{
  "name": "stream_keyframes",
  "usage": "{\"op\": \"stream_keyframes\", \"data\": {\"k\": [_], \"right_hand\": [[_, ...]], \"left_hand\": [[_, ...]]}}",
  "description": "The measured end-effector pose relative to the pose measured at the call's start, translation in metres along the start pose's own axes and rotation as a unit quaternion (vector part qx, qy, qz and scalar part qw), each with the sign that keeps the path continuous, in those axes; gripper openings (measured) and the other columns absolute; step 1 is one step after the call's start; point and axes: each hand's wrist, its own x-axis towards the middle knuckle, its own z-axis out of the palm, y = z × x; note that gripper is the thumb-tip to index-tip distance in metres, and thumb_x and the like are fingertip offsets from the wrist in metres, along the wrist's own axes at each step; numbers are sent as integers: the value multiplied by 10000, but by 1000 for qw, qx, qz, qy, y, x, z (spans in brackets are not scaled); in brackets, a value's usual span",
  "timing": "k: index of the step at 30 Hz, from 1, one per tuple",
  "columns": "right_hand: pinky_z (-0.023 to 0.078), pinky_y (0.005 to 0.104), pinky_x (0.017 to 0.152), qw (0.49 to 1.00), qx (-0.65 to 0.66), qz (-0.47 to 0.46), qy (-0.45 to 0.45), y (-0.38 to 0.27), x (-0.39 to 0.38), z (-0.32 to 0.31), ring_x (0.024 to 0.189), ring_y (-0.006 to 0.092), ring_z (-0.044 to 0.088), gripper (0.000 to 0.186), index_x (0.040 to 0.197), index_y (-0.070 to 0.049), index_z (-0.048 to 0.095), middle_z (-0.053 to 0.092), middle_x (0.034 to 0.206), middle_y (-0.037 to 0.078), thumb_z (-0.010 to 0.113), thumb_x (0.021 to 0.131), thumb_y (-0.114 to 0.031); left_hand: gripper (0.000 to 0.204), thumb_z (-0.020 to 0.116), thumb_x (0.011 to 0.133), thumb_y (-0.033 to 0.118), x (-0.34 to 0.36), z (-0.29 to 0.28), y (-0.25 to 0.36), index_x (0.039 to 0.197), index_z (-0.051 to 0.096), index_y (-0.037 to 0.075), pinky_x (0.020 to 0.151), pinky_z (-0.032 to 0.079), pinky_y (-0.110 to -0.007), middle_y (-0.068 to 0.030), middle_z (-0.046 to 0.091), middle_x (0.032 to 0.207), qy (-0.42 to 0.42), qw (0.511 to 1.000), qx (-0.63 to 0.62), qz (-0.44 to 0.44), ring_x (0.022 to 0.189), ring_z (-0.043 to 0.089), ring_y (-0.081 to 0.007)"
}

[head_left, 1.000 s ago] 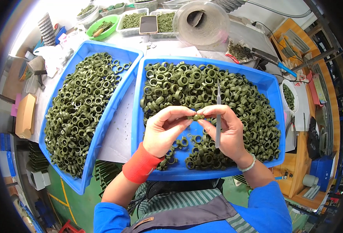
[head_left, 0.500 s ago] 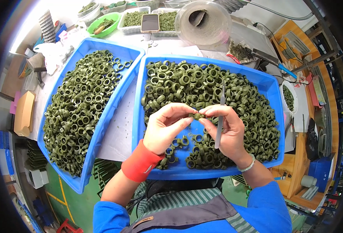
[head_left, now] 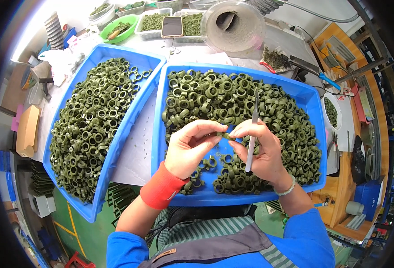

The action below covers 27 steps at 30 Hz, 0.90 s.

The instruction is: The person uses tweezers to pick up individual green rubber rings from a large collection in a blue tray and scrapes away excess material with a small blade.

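Above the right blue tray [head_left: 239, 199], my left hand [head_left: 190, 145] pinches a small dark green ring-shaped part [head_left: 225, 135] between thumb and fingertips. My right hand [head_left: 263, 149] is closed around a slim grey craft knife [head_left: 251, 152], its blade pointing away from me. The right thumb and forefinger reach up to the right side of the ring part; whether they press on it I cannot tell. Beneath both hands lies a heap of similar green ring parts [head_left: 291, 134], with bare blue tray floor near the front.
A second blue tray [head_left: 99, 203] of green ring parts [head_left: 90, 129] stands to the left. Toward the back are a phone [head_left: 172, 27], clear tubs of green pieces [head_left: 152, 22], a green bowl [head_left: 121, 29] and a dusty round clear container [head_left: 246, 33]. A blue-handled tool [head_left: 330, 81] lies at right.
The green ring part has turned slightly in the fingertips. My right hand has shifted a little to the right and tilted the knife slightly.
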Motion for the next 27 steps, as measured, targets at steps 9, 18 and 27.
{"op": "stream_keyframes", "data": {"k": [9,18,27], "right_hand": [[511,346,673,999,-42,-20,17,-4,3,1,781,251,633,287,971,-71,611,667,861,80,786,756,4],[502,401,712,981,-131,89,-107,23,-8,26,793,325,625,209,963,-27,580,633,857,138,734,834,-84],[472,227,650,964,85,249,-30,8,-6,21,732,67,580,171,1000,-35,548,594,832,10,685,898,-48]], "left_hand": [[246,614,902,-79,0,-1,-1,1133,639,1,923,507,-265,-82,689,1125,-1,1000,-1,8,1061,643,-134],[221,569,981,93,10,-19,-1,1186,589,13,987,525,-363,-97,627,1115,91,957,-261,-83,1079,629,-209],[291,637,961,127,3,-22,-10,1236,612,35,637,394,-161,64,549,866,59,980,-116,-153,733,501,-2]]}}
